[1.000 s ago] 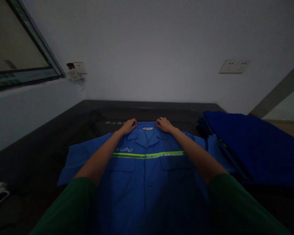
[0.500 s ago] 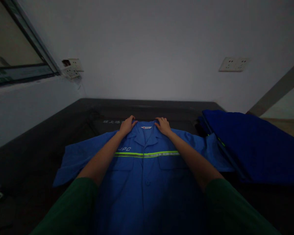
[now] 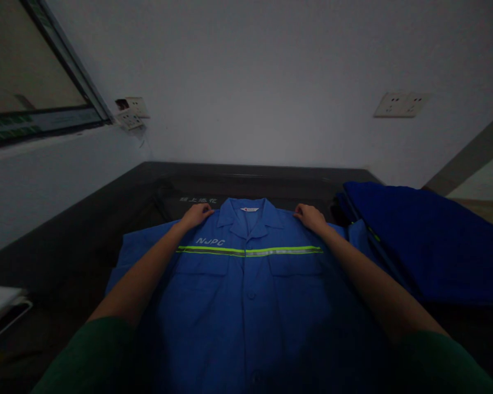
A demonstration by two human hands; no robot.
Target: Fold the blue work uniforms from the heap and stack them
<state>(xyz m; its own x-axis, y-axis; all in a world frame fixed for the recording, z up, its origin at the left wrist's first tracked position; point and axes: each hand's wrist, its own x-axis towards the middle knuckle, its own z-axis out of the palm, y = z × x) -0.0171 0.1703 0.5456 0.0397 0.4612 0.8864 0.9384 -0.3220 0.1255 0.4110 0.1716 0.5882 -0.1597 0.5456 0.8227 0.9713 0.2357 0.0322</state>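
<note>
A blue work shirt (image 3: 254,279) lies front side up on the dark surface, its collar at the far end and a yellow-green and grey stripe across the chest. White letters mark its chest on the left. My left hand (image 3: 198,214) pinches the shirt at the left shoulder, fingers closed on the cloth. At the opposite shoulder, my right hand (image 3: 310,216) is closed on the fabric too. The collar stands between both hands, with a white label inside. My forearms cover parts of the sleeves.
Folded dark blue cloth (image 3: 431,241) lies to the right, against the shirt's sleeve. A white object (image 3: 2,303) sits at the left edge. Behind the dark table (image 3: 246,171) rises a wall with sockets (image 3: 401,104); a window frame is at upper left.
My hands have moved apart, from beside the collar out to the shoulders. The collar is now fully uncovered and more of the chest lettering shows. The view has shifted slightly.
</note>
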